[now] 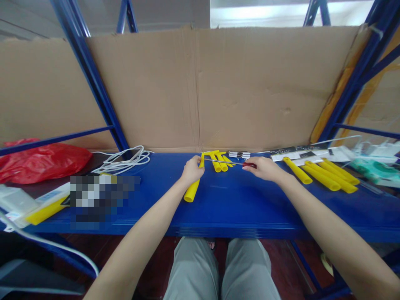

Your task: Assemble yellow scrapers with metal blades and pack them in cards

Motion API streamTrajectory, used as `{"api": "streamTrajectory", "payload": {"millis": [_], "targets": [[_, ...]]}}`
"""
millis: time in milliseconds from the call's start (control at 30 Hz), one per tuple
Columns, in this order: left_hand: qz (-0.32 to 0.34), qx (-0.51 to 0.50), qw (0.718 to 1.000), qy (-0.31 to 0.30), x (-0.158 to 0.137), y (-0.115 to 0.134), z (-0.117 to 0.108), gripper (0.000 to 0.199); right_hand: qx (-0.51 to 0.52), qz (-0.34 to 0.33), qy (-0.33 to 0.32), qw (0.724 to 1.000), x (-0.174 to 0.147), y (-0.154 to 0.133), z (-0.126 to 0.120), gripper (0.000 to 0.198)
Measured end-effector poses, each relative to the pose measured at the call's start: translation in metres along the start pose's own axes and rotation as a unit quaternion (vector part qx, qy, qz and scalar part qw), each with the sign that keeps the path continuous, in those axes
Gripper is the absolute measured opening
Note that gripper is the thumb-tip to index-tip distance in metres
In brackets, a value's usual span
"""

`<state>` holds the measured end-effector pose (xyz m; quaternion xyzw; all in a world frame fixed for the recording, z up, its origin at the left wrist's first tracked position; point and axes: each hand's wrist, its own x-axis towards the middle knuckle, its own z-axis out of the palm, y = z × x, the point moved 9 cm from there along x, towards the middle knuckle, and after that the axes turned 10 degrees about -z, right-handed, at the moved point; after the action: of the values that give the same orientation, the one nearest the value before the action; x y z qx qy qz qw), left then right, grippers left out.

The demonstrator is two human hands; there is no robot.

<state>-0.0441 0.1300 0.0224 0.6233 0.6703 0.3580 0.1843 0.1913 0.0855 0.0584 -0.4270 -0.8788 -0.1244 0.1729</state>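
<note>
My left hand [191, 170] is closed around the upper part of a yellow plastic tube [191, 192], whose wide open end slants down toward me. A screwdriver with a dark red handle [249, 165] is gripped in my right hand [264, 167]. Its long thin shaft points left, and the tip meets the narrow top of the tube by my left fingers; exactly how it touches there is too small to tell. Several yellow pieces [218, 163] lie just behind the shaft. Beyond them sits a small stack of white and black items [239, 155].
Several yellow tubes [321, 176] rest at the right, beside printed leaflets [283, 153]. A coiled white cable [137, 157] and a red plastic bag [59, 160] are at the left, with another yellow tube [46, 211]. Cardboard [250, 91] walls the back of the blue tabletop [237, 204].
</note>
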Motion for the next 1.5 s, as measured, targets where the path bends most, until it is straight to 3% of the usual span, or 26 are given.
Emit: {"api": "streamTrajectory", "payload": {"millis": [267, 367, 533, 700, 1500], "targets": [[-0.001, -0.006, 1.000, 0.000, 0.000, 0.000, 0.001, 0.030, 0.036, 0.035, 0.005, 0.999, -0.001, 0.011, 0.006, 0.022], [0.003, -0.006, 1.000, 0.002, 0.000, 0.000, 0.001, 0.030, 0.029, 0.023, 0.009, 0.999, 0.000, 0.009, 0.005, 0.012], [0.002, -0.010, 1.000, 0.007, 0.002, -0.002, 0.000, 0.030, 0.046, 0.015, -0.014, 0.999, 0.000, 0.002, 0.005, 0.019], [0.000, -0.012, 1.000, 0.008, 0.003, -0.003, 0.000, 0.030, 0.080, 0.024, -0.002, 0.996, 0.000, 0.004, 0.006, 0.014], [0.007, 0.023, 1.000, -0.018, -0.006, 0.007, 0.001, 0.039, 0.068, 0.024, 0.007, 0.997, 0.000, 0.011, 0.007, 0.014]]}}
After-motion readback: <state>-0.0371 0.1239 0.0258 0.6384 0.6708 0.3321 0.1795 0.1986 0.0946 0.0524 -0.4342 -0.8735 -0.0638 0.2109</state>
